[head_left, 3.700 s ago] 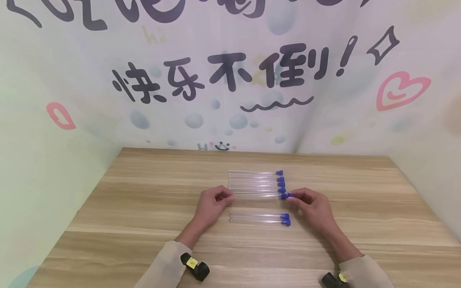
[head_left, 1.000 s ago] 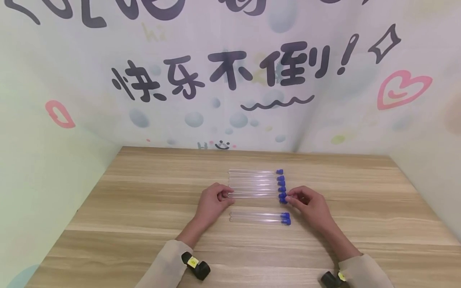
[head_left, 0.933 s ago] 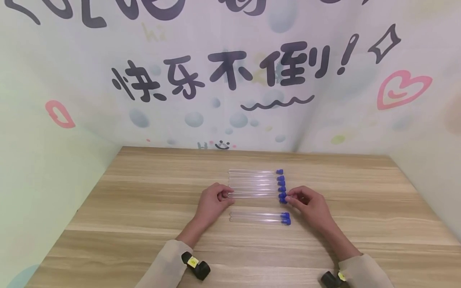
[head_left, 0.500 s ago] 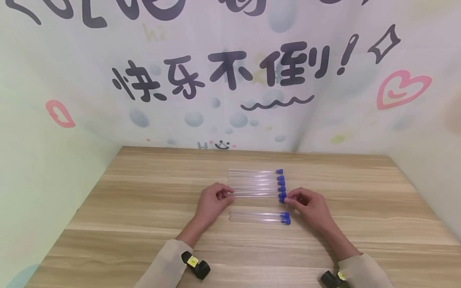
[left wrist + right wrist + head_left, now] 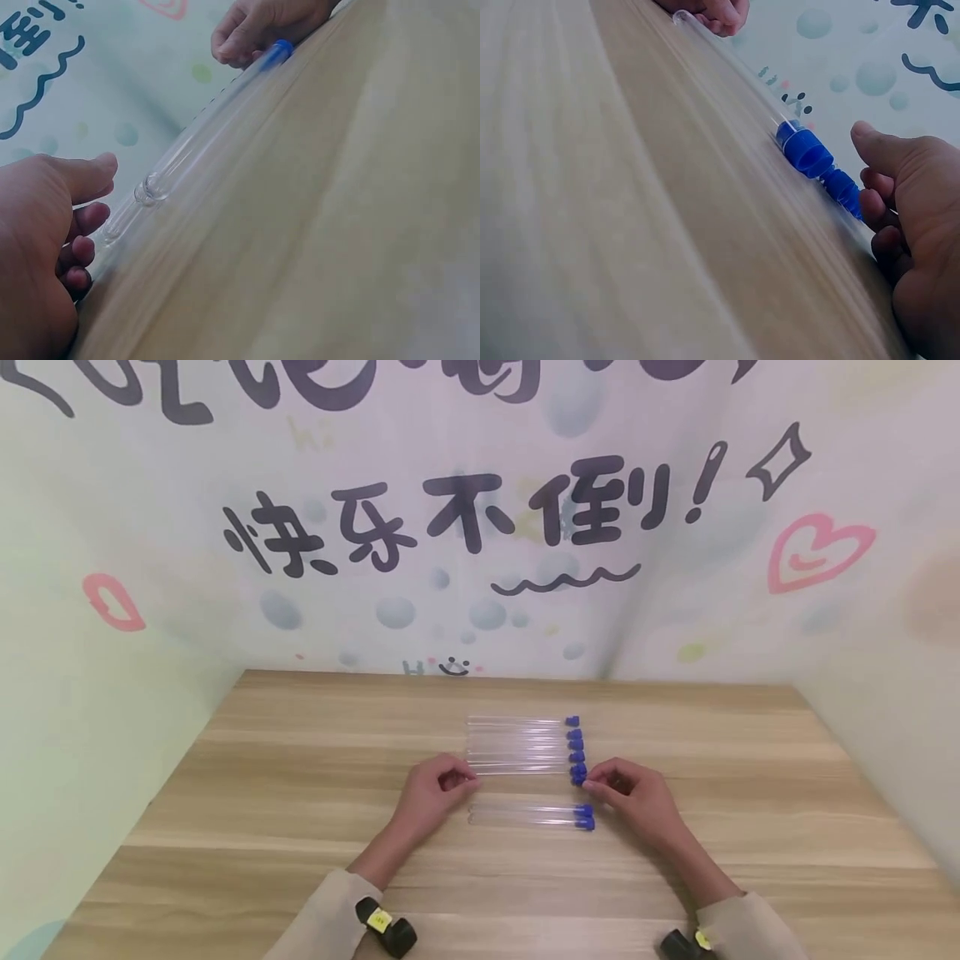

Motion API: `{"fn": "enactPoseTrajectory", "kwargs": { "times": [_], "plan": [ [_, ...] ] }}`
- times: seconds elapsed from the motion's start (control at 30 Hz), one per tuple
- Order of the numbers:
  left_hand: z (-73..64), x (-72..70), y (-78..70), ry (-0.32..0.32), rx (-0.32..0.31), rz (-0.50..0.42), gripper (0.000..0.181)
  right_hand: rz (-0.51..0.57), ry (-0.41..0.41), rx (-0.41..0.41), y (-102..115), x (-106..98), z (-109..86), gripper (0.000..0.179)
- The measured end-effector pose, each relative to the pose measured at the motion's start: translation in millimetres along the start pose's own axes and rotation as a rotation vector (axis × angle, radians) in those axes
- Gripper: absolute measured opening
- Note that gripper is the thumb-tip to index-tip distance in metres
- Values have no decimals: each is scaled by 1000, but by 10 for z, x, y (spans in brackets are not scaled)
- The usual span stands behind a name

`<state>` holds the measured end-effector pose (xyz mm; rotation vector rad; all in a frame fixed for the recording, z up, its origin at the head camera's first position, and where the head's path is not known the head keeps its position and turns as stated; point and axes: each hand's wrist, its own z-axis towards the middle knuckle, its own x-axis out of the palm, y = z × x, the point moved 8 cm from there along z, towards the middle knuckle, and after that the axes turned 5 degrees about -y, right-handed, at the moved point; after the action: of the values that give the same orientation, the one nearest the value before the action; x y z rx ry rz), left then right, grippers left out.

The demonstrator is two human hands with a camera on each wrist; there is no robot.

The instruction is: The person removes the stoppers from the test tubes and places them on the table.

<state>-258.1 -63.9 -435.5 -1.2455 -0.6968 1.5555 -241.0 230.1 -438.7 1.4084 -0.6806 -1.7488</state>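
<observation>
Several clear test tubes (image 5: 517, 743) with blue caps lie side by side in an upper group, caps to the right. Two more capped tubes (image 5: 525, 815) lie nearer, parallel to them. My left hand (image 5: 433, 793) is at the closed ends of the upper group, beside its nearest tube. Relaxed, part-bent fingers (image 5: 88, 219) show in the left wrist view, with the thumb off the glass. At the blue caps (image 5: 577, 775) is my right hand (image 5: 633, 797). Its fingertips are close to a cap (image 5: 841, 187), with the thumb apart from it; contact is unclear.
The wood-grain table (image 5: 300, 735) carries the tubes near its middle. Behind it hangs a printed cloth (image 5: 375, 635) with black characters and pink hearts; pale walls flank both sides. Black cameras (image 5: 386, 927) are strapped to the wrists.
Since 3.7 s ago the nearest tube of the upper group has come down flat beside the others. In the last half second my hands have barely moved; the whole view has shifted slightly.
</observation>
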Motion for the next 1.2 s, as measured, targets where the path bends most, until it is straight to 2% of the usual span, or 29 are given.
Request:
{"fn": "enactPoseTrajectory", "kwargs": {
  "times": [0.2, 0.47, 0.8, 1.03, 1.2],
  "plan": [
    [-76, -18, 7, 13, 5, -13, 8, -37, -8, -22, 20, -16, -46, 13],
    [-108, 42, 7, 85, 5, -14, 12, -9, 24, -33, 74, -23, -195, 14],
    [-102, 30, 18, 104, 16, 33, 13, -49, 56, -55, 61, 48, -198, 14],
    [-108, 32, 29, 111, 6, 46, 14, -47, 50, -61, 51, 46, -193, 13],
    [-100, 34, 20, 114, 21, 53, 13, -47, 52, -63, 49, 45, -192, 13]
  ]
}}
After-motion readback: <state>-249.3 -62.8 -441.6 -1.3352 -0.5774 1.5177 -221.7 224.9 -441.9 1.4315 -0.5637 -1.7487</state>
